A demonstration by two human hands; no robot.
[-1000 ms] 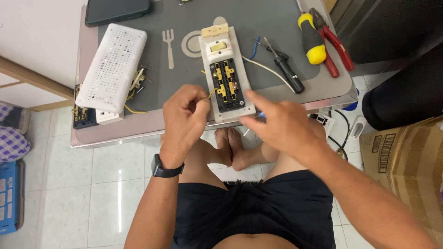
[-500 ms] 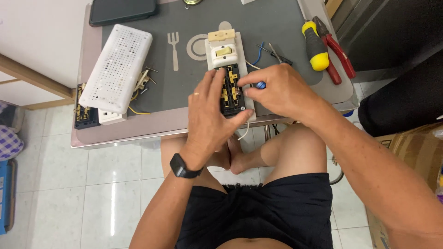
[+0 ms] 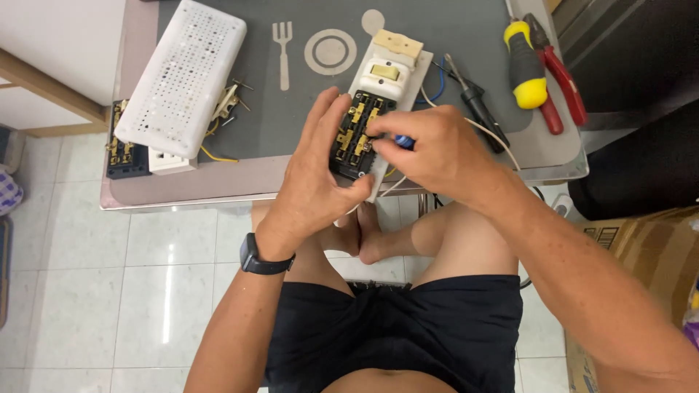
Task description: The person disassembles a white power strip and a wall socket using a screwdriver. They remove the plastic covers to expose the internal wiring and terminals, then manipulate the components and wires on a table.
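A white board (image 3: 410,73) with a cream switch and a black block of brass terminals (image 3: 355,132) lies on the grey mat near the table's front edge. My left hand (image 3: 317,182) grips the block and the board's near end from the left. My right hand (image 3: 429,149) is closed on a small blue-handled screwdriver (image 3: 403,141) whose tip rests on the terminals. A dark watch sits on my left wrist.
A white perforated cover (image 3: 182,76) lies at the left over black and white sockets with loose wires. A black screwdriver (image 3: 473,102), a yellow-handled screwdriver (image 3: 526,69) and red pliers (image 3: 557,73) lie at the right. A cardboard box (image 3: 641,247) stands on the floor.
Both hands moved from in front of the table onto the terminal block. The left took hold of it and the right brought the blue screwdriver to the terminals.
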